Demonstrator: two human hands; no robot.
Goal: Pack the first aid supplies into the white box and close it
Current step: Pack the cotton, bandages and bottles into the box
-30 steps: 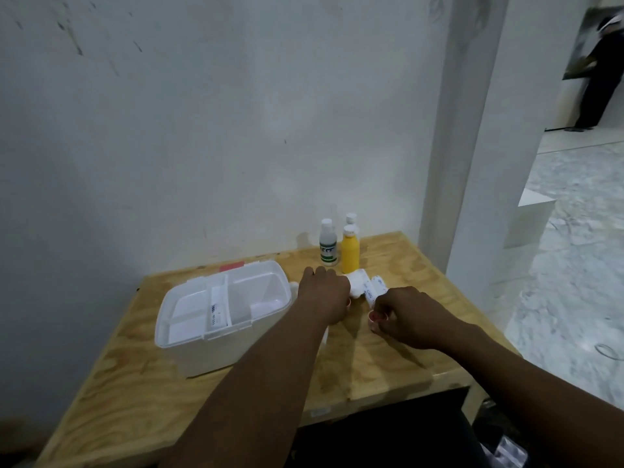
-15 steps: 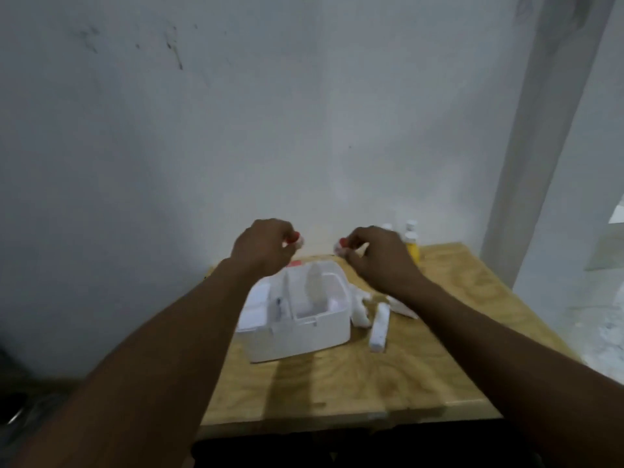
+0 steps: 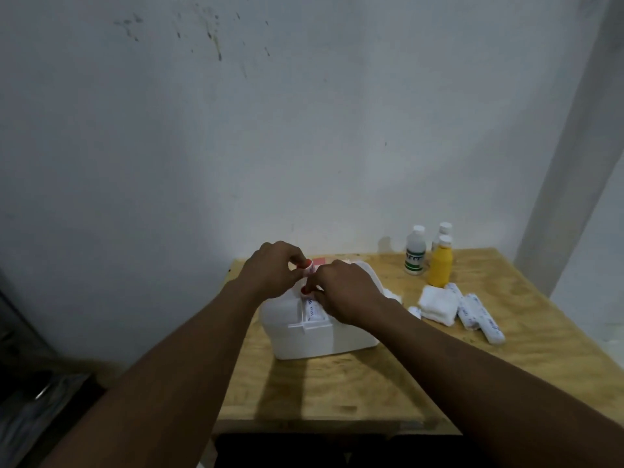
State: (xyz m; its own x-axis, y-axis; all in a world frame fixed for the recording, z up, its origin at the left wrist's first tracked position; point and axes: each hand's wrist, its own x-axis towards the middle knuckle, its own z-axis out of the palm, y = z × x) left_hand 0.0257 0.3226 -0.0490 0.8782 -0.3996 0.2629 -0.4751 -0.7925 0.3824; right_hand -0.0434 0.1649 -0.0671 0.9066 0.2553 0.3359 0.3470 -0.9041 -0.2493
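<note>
The white box [image 3: 304, 339] stands open on the wooden table [image 3: 371, 383], left of centre. Both hands hover over its top. My left hand [image 3: 273, 271] pinches a small red-capped tube [image 3: 308, 265] above the box's far side. My right hand [image 3: 344, 292] pinches another red-capped tube [image 3: 305, 291] just over the box's divider. A labelled white roll [image 3: 312, 310] lies in the box by the divider. To the right on the table lie folded white gauze [image 3: 437, 304] and wrapped bandage rolls [image 3: 479, 314].
Three bottles stand at the table's back right by the wall: a clear one with a green label [image 3: 416, 251], a yellow one [image 3: 440, 265] and a white-capped one [image 3: 445, 229] behind it. A white pillar [image 3: 574, 163] rises at the right. The table's left edge drops to a dark floor.
Both hands lifted small red-capped tubes from the table's right side and carried them over the box. They have now lowered and come together above the box's divider. The camera view has shifted.
</note>
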